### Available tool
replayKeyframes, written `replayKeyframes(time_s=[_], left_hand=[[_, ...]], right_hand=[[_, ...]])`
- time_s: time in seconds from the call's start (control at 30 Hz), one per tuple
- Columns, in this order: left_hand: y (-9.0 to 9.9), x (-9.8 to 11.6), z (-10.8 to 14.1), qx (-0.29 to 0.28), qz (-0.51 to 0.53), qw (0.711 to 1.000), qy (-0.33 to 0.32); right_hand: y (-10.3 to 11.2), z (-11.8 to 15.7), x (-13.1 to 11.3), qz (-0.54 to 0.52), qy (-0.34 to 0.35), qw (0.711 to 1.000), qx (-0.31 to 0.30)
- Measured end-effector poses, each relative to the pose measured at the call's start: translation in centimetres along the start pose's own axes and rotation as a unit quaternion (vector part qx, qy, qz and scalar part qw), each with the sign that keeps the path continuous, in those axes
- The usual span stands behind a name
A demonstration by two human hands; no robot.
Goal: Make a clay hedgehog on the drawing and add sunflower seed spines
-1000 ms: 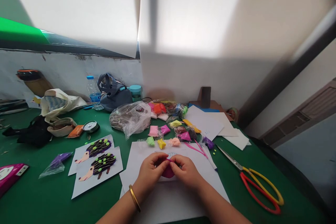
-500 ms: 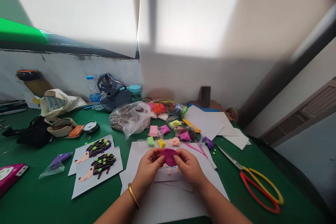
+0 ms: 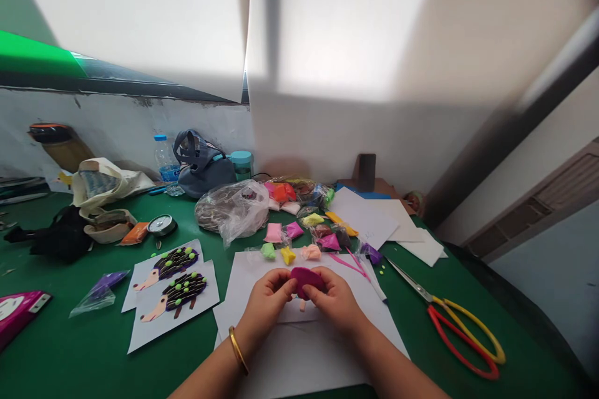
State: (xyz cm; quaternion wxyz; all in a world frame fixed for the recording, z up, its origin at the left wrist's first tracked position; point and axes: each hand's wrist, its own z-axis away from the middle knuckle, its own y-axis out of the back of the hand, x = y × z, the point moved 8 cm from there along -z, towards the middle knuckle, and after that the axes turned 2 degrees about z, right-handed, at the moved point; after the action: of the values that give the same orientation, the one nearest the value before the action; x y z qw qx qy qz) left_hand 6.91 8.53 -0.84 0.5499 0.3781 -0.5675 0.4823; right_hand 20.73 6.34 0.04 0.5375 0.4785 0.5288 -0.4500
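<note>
Between my two hands is a flattened magenta disc of modelling clay point(image 3: 306, 278), raised above the white paper point(image 3: 299, 355). My left hand point(image 3: 271, 296) pinches its left edge with thumb and fingers, and a gold bangle point(image 3: 238, 349) circles that wrist. The right edge is gripped by my right hand point(image 3: 339, 299), its thumb pressed on the near face. Below the disc, a small peach clay piece point(image 3: 302, 305) shows on the paper; the rest of that figure is hidden by the disc and hands. Beyond my fingers lie green point(image 3: 268, 251), yellow point(image 3: 287, 255) and peach point(image 3: 311, 252) clay lumps.
Large scissors point(image 3: 449, 318) with red and yellow handles lie at the right. Two cards with clay hedgehogs point(image 3: 185, 292) rest at the left. Several clay packets point(image 3: 330, 241), a clear plastic bag point(image 3: 238, 209) and a pale-handled tool point(image 3: 374, 287) lie farther back.
The clay disc has tilted and turned slightly to the right, now showing as a narrower oval. My right thumb has moved inward across it. Both hands still hold it.
</note>
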Motion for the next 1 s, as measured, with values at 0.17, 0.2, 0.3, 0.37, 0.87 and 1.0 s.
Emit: replayKeyframes(time_s=[0.17, 0.2, 0.3, 0.37, 0.87, 1.0], left_hand=[[-0.3, 0.1, 0.0, -0.021, -0.005, 1.0, -0.008], [-0.4, 0.1, 0.1, -0.026, -0.007, 1.0, -0.005], [-0.7, 0.2, 0.2, -0.038, -0.012, 0.999, 0.001], [-1.1, 0.4, 0.4, -0.05, -0.01, 0.999, -0.001], [-1.7, 0.8, 0.6, -0.066, -0.025, 0.997, -0.01], [-1.6, 0.5, 0.6, -0.063, -0.041, 0.997, -0.011]], right_hand=[[0.1, 0.1, -0.3, 0.05, 0.02, 0.999, 0.004], [0.2, 0.1, -0.2, 0.04, 0.017, 0.999, 0.003], [0.3, 0.0, 0.6, 0.009, 0.005, 1.0, 0.004], [0.5, 0.1, 0.8, 0.006, 0.009, 1.0, 0.015], [0.2, 0.1, 0.0, -0.02, 0.021, 1.0, 0.01], [0.3, 0.1, 0.0, -0.024, 0.026, 0.999, 0.023]])
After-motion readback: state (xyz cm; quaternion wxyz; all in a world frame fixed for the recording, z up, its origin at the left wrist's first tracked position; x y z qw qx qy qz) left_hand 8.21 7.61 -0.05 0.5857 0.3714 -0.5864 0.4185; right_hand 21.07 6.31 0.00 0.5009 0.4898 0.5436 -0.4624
